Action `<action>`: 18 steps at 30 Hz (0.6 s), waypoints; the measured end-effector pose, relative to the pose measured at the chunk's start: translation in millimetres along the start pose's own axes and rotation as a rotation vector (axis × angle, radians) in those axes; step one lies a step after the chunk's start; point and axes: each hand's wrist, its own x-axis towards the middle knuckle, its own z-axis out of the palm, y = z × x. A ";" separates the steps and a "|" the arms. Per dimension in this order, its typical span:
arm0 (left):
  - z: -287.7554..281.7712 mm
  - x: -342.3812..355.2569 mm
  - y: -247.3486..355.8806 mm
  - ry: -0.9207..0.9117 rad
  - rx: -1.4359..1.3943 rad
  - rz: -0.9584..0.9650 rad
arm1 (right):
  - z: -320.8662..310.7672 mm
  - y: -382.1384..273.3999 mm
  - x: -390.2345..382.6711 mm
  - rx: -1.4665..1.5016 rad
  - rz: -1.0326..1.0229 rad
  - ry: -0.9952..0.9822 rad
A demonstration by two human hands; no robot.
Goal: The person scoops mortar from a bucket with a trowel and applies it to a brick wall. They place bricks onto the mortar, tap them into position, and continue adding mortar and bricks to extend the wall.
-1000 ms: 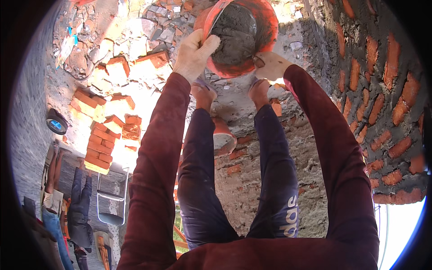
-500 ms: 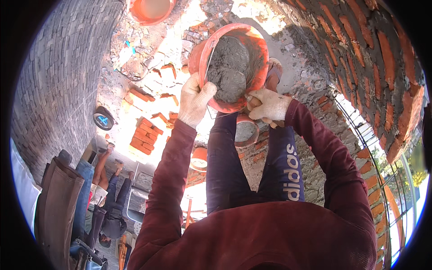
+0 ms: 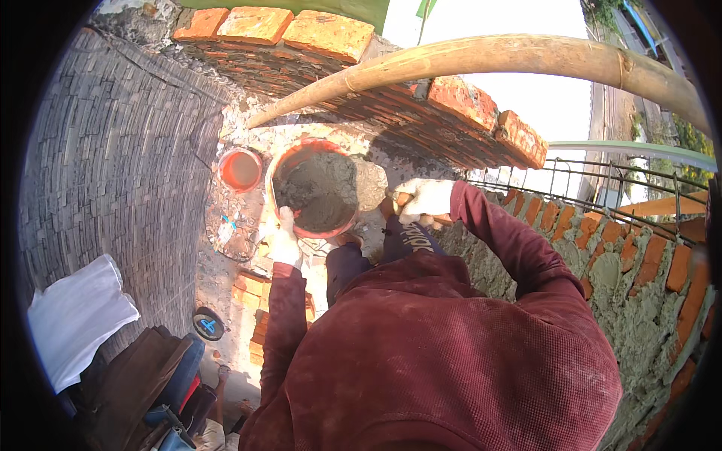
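A red-orange bucket [image 3: 320, 194] of wet grey mortar sits in front of me, above my feet. My left hand [image 3: 287, 234], in a pale glove, grips its lower left rim. To the bucket's right is my gloved right hand [image 3: 425, 199], fingers curled on a brownish object that I cannot make out. A pale, mortar-covered patch [image 3: 371, 182] lies between that hand and the bucket; its shape is unclear. A smaller orange bucket [image 3: 241, 170] with murky contents stands to the left.
A bamboo pole [image 3: 474, 54] slants over a low brick wall [image 3: 327, 34]. Grey cladding [image 3: 113, 165] lines the left; rebar [image 3: 624, 177] and a mortared brick wall [image 3: 632, 293] are right. Bricks [image 3: 252, 293] and draped clothes [image 3: 128, 376] are lower left, with another person's legs [image 3: 219, 395] partly visible.
The view has shifted, bringing the bamboo pole and brick wall ahead into sight. My right hand is now farther right of the bucket's rim; my left hand still grips it.
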 end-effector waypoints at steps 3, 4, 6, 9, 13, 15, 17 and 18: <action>8.3 -1.5 16.9 -0.059 -0.045 -0.054 | -46.1 31.0 -34.4 -0.004 -0.139 0.096; 7.3 0.0 13.1 -0.028 -0.081 -0.042 | -55.3 26.9 -54.6 -0.015 -0.164 0.165; 24.4 -18.5 28.4 0.041 -0.186 -0.130 | -94.9 39.6 -67.0 -0.010 -0.245 0.168; -3.3 -19.0 6.1 0.055 -0.166 -0.173 | -119.4 24.5 -110.5 -0.117 -0.255 0.381; -34.6 -39.4 -2.3 0.150 -0.098 -0.150 | -146.6 -1.6 -136.2 -0.273 -0.175 0.584; -53.8 -45.2 -8.3 0.166 -0.085 -0.103 | -136.6 -14.3 -123.5 -0.464 -0.155 0.794; -56.3 -42.7 -13.7 0.169 -0.082 -0.042 | -170.3 9.9 -83.1 -0.785 -0.236 1.047; -55.7 -44.5 -10.4 0.172 -0.062 -0.088 | -195.1 33.2 -50.1 -1.066 -0.276 1.189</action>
